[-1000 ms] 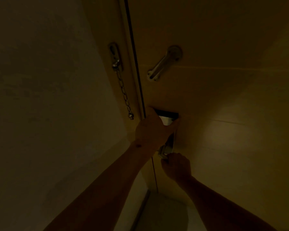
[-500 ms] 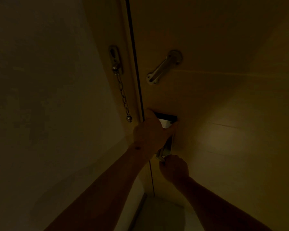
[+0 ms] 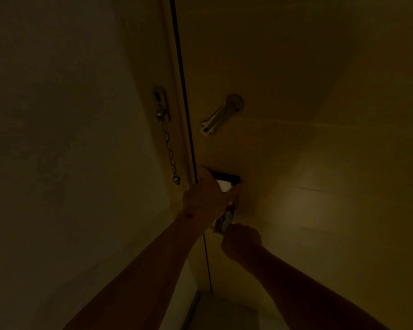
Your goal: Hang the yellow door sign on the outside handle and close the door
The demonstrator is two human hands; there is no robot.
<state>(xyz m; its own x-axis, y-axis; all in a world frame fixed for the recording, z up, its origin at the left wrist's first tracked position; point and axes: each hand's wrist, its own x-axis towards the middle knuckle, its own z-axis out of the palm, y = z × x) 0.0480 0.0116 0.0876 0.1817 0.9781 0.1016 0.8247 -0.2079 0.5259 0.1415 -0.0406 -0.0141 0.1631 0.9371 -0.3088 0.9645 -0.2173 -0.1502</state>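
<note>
R hand [image 3: 242, 240] grip: fingers curled tight into a fist just below the metal lever handle [image 3: 224, 221], touching or nearly touching its lower end; can't tell if it actually pinches anything, too dark. Prob pulling the lever or steadying it so the latch seats. L hand [image 3: 206, 198] grip: just above-left of R grip, fingers wrapped over the lock plate [image 3: 227, 181] area at the door edge, thumb side near the gap; pressed onto hardware, not spread, but what it pinches is hidden by the hand itself. A pale patch shows at the fingertips under the black top of the plate, can't say if paper or metal. Yellow door sign: not visible anywhere in view; judgement: either on the outer handle behind the door [image 3: 296, 115] or not hung yet, can't tell. Outward from grips: dark door seam [image 3: 184, 91] runs up from L hand, narrow, so door looks shut or nearly shut, task likely at closing step. Up-right of grips a chain-guard slide track [image 3: 221, 114] on the door; up-left the security chain [image 3: 168, 144] hangs loose from its frame mount [image 3: 161, 103], not engaged. Wall [image 3: 57, 139] far left. Risk: fingers near seam could get nipped.
</note>
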